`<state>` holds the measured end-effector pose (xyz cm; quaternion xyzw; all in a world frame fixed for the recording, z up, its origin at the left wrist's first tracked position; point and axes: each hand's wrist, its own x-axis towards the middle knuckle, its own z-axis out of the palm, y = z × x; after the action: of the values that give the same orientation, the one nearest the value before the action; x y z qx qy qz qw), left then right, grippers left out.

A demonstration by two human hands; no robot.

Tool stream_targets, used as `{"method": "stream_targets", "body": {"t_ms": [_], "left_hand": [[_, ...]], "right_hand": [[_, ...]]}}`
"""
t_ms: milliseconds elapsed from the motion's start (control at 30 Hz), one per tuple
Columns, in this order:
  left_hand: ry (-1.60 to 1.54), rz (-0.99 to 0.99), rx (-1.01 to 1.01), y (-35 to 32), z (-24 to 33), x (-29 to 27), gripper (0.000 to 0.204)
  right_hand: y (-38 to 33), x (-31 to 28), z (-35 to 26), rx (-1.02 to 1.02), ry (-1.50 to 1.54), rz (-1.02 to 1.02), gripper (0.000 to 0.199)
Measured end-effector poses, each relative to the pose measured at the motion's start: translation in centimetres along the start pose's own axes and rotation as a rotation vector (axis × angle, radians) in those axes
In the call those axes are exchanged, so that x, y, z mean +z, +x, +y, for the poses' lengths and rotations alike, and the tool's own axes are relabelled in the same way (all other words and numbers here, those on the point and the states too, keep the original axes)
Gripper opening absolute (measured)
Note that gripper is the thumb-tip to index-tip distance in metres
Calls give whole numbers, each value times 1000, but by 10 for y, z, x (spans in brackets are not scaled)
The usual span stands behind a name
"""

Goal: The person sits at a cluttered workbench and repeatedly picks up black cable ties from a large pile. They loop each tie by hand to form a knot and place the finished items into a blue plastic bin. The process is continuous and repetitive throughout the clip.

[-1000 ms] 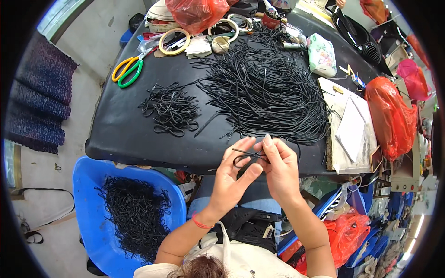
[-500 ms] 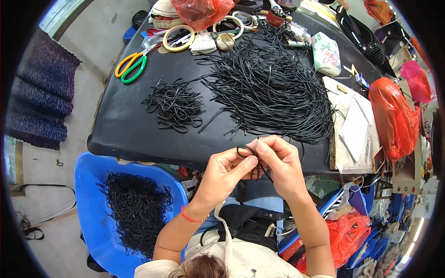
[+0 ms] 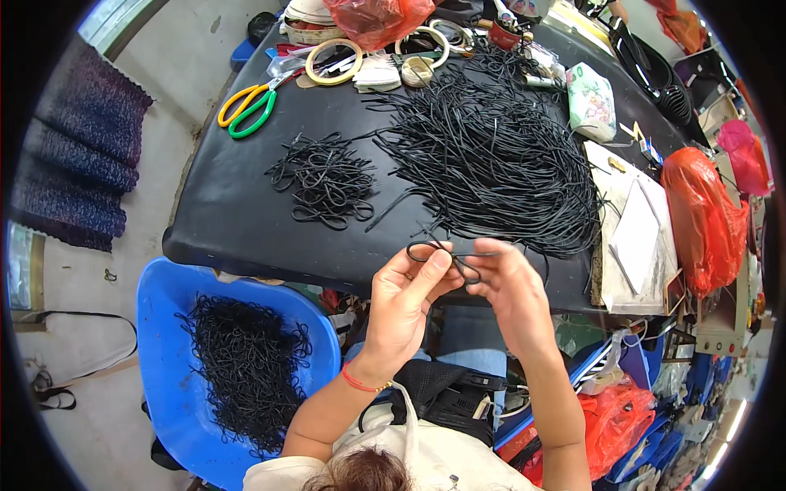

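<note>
My left hand (image 3: 405, 290) is closed in a pinch on a thin black cord (image 3: 469, 277), its thumb pressed against the fingers. Small loops of the cord stand out on both sides of the pinch. Just to the right is my right hand (image 3: 517, 288), its fingers blurred; one strand of the cord reaches toward its fingertips, and I cannot see whether they grip it. Beyond both hands a large heap of straight black cords (image 3: 499, 155) covers the table. Left of that heap lies a smaller pile of looped black cords (image 3: 327, 182).
A blue plastic tub (image 3: 155, 360) with many looped cords stands at the lower left. Scissors (image 3: 250, 108) with yellow and green handles, tape rolls (image 3: 334, 79) and a tissue pack (image 3: 591, 102) lie on the black table (image 3: 233, 204). A white board (image 3: 634, 237) is at the right.
My right hand has moved off to the right, away from the pinch, and its fingers have straightened. My left hand still pinches the cord. The whole view has shifted slightly.
</note>
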<state>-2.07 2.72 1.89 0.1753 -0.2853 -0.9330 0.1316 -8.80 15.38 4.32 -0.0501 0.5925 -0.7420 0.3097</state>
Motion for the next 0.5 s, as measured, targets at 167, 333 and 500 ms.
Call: {"method": "stream_targets", "body": {"t_ms": [167, 333, 500], "left_hand": [[222, -52, 51, -2, -4, -2, 14], [409, -70, 47, -8, 3, 2, 14], [462, -45, 15, -7, 5, 0, 13]], "right_hand": [[-4, 6, 0, -121, -153, 40, 15], [-5, 7, 0, -191, -229, -8, 13], [-6, 3, 4, -226, -384, -40, 12]]}}
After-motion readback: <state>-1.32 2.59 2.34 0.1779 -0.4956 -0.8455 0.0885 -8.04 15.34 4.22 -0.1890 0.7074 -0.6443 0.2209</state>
